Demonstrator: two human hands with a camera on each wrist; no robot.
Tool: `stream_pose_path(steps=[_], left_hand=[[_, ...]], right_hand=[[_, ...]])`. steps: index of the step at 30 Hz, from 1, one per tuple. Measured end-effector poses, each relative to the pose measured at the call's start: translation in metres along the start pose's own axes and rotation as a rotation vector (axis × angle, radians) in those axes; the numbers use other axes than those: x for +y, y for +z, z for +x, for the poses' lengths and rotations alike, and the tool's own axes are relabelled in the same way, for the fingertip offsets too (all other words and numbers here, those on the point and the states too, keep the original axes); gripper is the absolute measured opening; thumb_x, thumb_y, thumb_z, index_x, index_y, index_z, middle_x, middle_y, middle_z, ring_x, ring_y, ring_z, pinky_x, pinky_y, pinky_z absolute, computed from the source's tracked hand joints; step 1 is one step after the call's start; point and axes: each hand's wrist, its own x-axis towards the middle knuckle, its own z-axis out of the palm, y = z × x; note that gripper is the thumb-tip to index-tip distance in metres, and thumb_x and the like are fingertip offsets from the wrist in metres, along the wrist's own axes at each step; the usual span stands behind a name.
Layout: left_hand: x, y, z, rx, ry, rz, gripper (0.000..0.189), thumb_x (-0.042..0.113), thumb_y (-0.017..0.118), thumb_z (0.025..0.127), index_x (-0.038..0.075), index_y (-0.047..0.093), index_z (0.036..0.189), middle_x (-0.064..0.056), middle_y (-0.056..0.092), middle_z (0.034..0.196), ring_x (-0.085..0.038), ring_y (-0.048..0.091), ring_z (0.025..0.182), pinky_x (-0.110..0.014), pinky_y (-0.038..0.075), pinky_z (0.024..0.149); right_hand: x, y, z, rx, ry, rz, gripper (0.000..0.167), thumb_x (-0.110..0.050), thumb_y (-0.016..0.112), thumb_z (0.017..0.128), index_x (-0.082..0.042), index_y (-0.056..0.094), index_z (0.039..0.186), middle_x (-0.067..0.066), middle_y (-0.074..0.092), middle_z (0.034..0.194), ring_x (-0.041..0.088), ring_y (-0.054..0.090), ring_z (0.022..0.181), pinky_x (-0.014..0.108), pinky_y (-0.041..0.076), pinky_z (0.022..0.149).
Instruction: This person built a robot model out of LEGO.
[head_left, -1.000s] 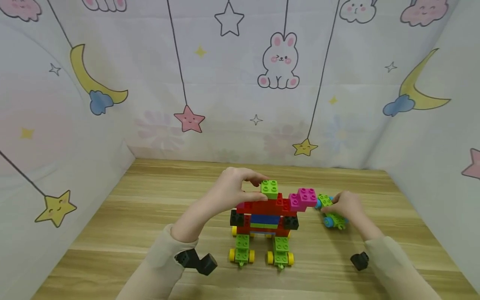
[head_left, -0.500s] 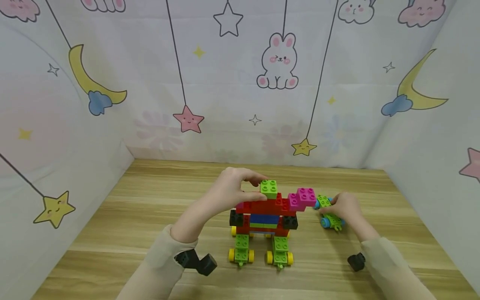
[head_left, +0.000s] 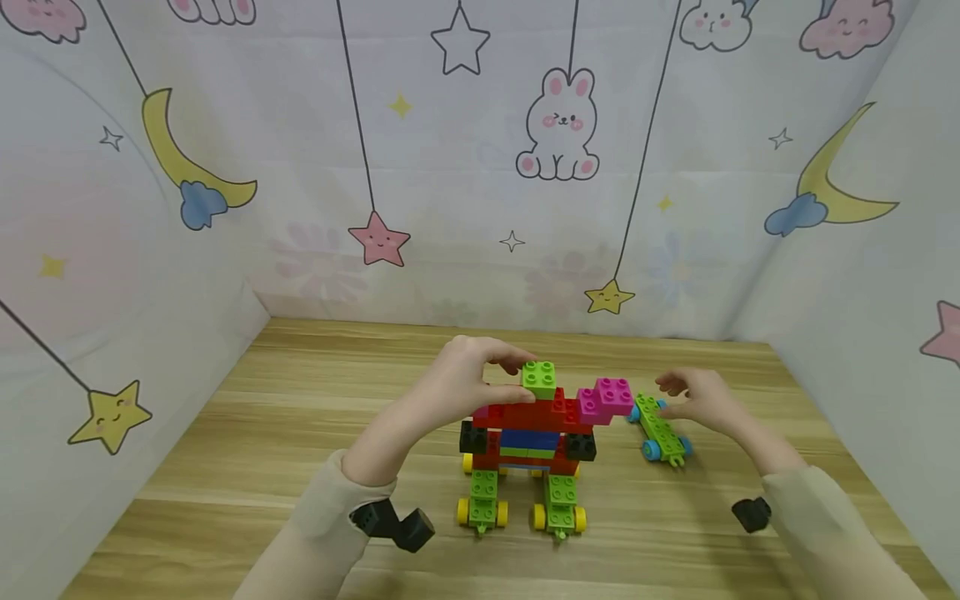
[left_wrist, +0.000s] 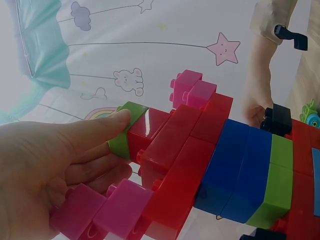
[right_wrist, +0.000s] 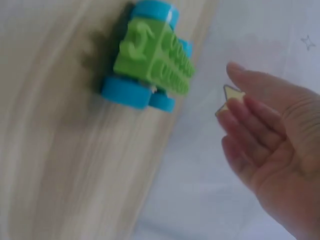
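Note:
My left hand [head_left: 474, 379] pinches the lime green brick [head_left: 538, 379] on top of a toy brick figure between thumb and fingers. Below that brick, the figure has red bricks [left_wrist: 172, 137], blue bricks [left_wrist: 225, 170], pink bricks [head_left: 606, 398] at its sides and black bricks [head_left: 581, 445]. It stands on two green wheeled bases [head_left: 561, 502] with yellow wheels. My right hand [head_left: 699, 398] holds nothing, its fingers loosely bent above and beside a green car base [head_left: 660, 429] with blue wheels. In the right wrist view the hand is apart from that car base [right_wrist: 155, 57].
The wooden table [head_left: 337, 367] carries both the figure and the car base. A white cloth [head_left: 450, 167] printed with stars, moons and rabbits rises behind the table and along its sides. Black cameras [head_left: 752, 514] are strapped at both wrists.
The right hand has let go of the green car base and risen away to the right. The car base stays on the table. My left hand keeps its grip on the top brick.

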Motion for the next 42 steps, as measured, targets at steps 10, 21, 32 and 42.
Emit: stream_pose_path(steps=[10, 21, 32, 42], left_hand=[[0.001, 0.0, 0.0, -0.005, -0.02, -0.008, 0.038, 0.026, 0.078, 0.084, 0.013, 0.071, 0.12, 0.0, 0.073, 0.106, -0.016, 0.063, 0.1, -0.033, 0.053, 0.088], [0.001, 0.0, 0.0, -0.013, -0.016, -0.01, 0.039, 0.027, 0.078, 0.084, 0.013, 0.071, 0.12, 0.0, 0.073, 0.106, -0.015, 0.063, 0.1, -0.032, 0.053, 0.088], [0.0, 0.001, 0.0, 0.011, -0.022, -0.02, 0.039, 0.024, 0.079, 0.083, 0.012, 0.071, 0.119, 0.0, 0.073, 0.105, -0.015, 0.063, 0.099, -0.032, 0.053, 0.088], [0.002, -0.002, 0.0, 0.002, -0.01, 0.012, 0.039, 0.025, 0.078, 0.084, 0.011, 0.071, 0.12, -0.001, 0.073, 0.107, -0.016, 0.063, 0.1, -0.033, 0.053, 0.089]], right_hand=[[0.009, -0.011, 0.006, -0.161, -0.134, -0.025, 0.057, 0.001, 0.078, 0.075, 0.003, 0.058, 0.128, 0.023, 0.06, 0.129, 0.046, 0.051, 0.121, 0.06, 0.047, 0.095], [0.021, -0.003, 0.009, -0.371, -0.135, 0.022, 0.085, -0.01, 0.088, 0.066, 0.003, 0.047, 0.14, 0.029, 0.045, 0.144, 0.054, 0.04, 0.13, 0.066, 0.042, 0.097], [0.02, 0.0, 0.004, -0.484, -0.109, 0.093, 0.11, -0.02, 0.092, 0.061, 0.007, 0.03, 0.148, 0.036, 0.019, 0.154, 0.06, 0.016, 0.138, 0.077, 0.017, 0.105], [0.023, 0.011, 0.002, -0.484, -0.105, 0.117, 0.113, -0.013, 0.091, 0.061, 0.009, 0.024, 0.149, 0.039, 0.012, 0.154, 0.064, 0.012, 0.137, 0.079, 0.018, 0.102]])
